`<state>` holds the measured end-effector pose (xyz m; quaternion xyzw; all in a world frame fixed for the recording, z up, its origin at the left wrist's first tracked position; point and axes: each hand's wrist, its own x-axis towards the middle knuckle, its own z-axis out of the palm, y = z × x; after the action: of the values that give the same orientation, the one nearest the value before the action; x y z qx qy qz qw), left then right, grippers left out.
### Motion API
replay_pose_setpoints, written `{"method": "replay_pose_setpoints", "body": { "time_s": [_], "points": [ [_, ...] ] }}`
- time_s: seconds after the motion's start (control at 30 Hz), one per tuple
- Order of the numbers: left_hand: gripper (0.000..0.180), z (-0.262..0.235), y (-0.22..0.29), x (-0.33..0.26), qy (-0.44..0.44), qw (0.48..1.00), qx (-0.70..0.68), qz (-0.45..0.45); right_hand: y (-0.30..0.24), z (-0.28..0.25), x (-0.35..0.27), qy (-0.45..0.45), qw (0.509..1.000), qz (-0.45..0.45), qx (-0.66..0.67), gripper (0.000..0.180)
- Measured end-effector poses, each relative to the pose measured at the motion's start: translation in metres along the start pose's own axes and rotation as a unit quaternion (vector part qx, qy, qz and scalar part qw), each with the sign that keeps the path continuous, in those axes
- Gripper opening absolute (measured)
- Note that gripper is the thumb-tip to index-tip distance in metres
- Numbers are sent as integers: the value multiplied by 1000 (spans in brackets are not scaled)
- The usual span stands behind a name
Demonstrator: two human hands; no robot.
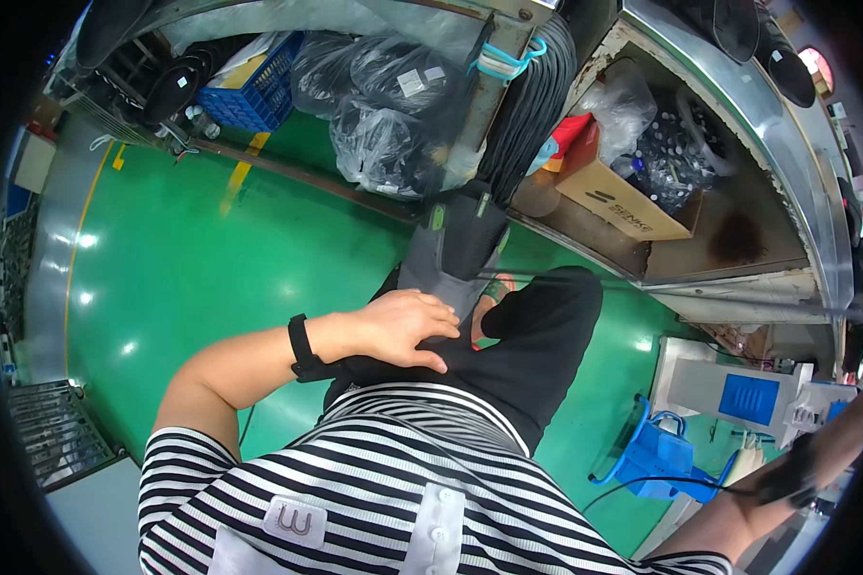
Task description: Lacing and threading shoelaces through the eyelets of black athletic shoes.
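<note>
My left hand [408,326], with a black band on its wrist, lies over my lap with its fingers loosely stretched and its thumb apart. Under and beyond it is a dark grey and black thing with small green tabs [438,218], whose kind I cannot make out. A thin dark strand [585,279], smeared by motion, runs from near that thing toward the right rim. My right forearm [753,517] reaches out to the far right, also wearing a black band; the hand itself is beyond the picture's edge.
Ahead, a metal bench holds a thick bundle of black cables [537,105] hanging down, bags of black coils [403,81] and a blue crate [259,91]. A cardboard box [614,196] sits on the right shelf. A blue stool [654,450] stands on the green floor [192,259].
</note>
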<state>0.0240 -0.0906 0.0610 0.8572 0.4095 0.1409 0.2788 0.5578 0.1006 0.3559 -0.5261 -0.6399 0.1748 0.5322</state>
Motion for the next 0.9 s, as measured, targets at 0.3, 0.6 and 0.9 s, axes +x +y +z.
{"method": "replay_pose_setpoints", "body": {
  "time_s": [0.3, 0.6, 0.9],
  "points": [
    [20, -61, 36, 74, 70, 977, -189, 69, 64, -102, 14, 112, 989, 88, 48, 27],
    [33, -148, -144, -226, 636, 359, -605, -316, 87, 262, -172, -247, 887, 324, 219, 29],
    [24, -121, -146, -300, 641, 450, -546, -295, 77, 407, -300, -391, 743, 502, 206, 31]
  ]
}}
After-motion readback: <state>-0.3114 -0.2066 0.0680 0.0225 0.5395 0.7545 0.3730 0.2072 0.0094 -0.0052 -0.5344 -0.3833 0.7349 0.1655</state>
